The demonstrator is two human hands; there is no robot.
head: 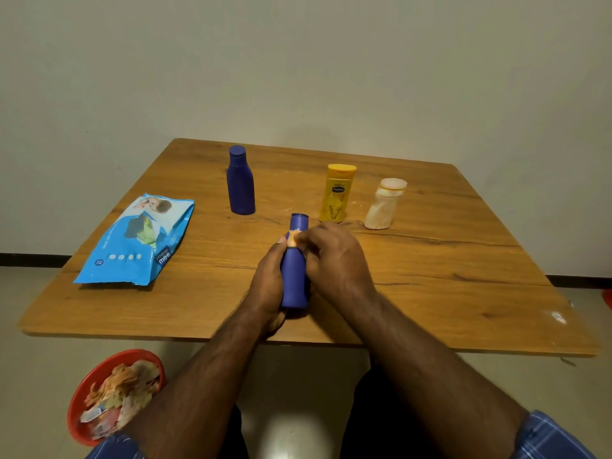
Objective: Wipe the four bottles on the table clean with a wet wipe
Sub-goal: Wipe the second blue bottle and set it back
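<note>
A small blue bottle (294, 276) is held above the near middle of the wooden table (430, 276). My left hand (268, 286) grips its body from the left. My right hand (334, 256) presses a small crumpled wipe (293, 238) against the bottle's neck. Farther back a taller blue bottle (240, 182) stands upright. To its right stand a yellow bottle (337, 193) and a pale clear bottle (384, 205) with a white cap.
A blue pack of wet wipes (139, 240) lies on the table's left side. On the floor at the lower left sits a red bin (79, 399) filled with crumpled waste. A plain wall rises behind the table.
</note>
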